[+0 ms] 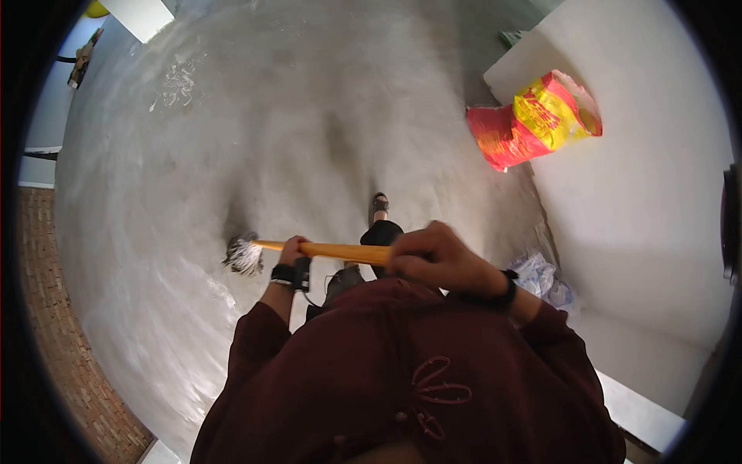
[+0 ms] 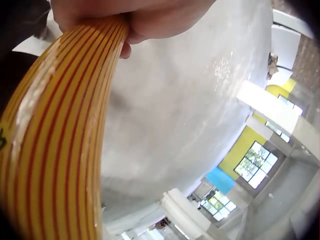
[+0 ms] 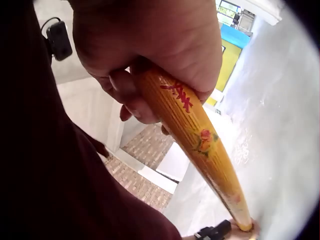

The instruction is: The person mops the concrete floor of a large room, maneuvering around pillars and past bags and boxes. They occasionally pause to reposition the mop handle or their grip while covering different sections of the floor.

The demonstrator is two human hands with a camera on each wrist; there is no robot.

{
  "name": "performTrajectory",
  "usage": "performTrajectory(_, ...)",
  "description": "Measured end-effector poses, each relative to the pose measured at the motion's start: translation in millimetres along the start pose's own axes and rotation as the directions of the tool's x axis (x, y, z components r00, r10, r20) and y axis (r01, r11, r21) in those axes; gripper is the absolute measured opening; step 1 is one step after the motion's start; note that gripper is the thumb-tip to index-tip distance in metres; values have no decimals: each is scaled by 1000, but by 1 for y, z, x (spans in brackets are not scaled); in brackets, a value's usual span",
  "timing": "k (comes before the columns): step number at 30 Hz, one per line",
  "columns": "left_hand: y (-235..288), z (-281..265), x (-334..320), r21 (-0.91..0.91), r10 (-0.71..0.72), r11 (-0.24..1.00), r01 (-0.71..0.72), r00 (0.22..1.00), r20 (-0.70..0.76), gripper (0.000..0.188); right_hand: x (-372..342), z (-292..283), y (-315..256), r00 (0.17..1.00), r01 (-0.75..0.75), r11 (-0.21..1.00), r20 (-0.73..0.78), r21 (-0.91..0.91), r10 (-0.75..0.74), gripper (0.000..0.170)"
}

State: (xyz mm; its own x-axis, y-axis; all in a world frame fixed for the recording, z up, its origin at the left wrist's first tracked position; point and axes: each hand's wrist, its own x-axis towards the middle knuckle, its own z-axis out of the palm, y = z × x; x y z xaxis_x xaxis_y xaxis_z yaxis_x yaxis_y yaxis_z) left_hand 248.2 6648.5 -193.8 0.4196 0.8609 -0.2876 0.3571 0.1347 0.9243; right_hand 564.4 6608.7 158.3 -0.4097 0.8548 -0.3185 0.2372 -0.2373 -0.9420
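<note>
A mop with a yellow striped handle [image 1: 348,252] slants across in front of the person's body in the head view. Its grey-white string head [image 1: 245,255] lies on the floor at the left. Around the upper end of the handle curl the fingers of the right hand [image 1: 437,259]. Lower down, nearer the mop head, the left hand [image 1: 293,250] grips the same handle. The right wrist view shows red lettering and a flower print on the handle [image 3: 202,137] below the right hand [image 3: 155,55]. In the left wrist view, thin red stripes run along the handle [image 2: 60,135].
Grey smooth floor [image 1: 294,124] spreads ahead, with whitish marks at the upper left. A red and yellow sack [image 1: 533,124] leans by the white wall [image 1: 641,201] at right. Crumpled clear plastic [image 1: 541,278] lies near the right elbow. Brick paving [image 1: 69,325] borders the left side.
</note>
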Motion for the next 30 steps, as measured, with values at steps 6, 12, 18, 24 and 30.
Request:
performTrajectory(6,78,74,153,-26,180,983,-180,937,300,32,-5,-105,-23,882,426,881,-122,-205,-455,4)
performTrajectory(12,172,154,295,-175,354,935,-309,837,416,27,28,-184,-90,770,633,735,96,-244,-631,7)
performTrajectory(18,274,181,384,-703,-268,121,701,705,657,16,100,-214,-142,662,750,594,358,-293,-659,12)
performTrajectory(24,283,146,486,-729,-198,85,679,729,656,13,184,-258,-161,707,708,613,337,-352,-622,10)
performTrajectory(30,270,63,593,-728,-260,-176,662,682,683,8,306,-321,-176,669,743,639,249,-198,-701,9)
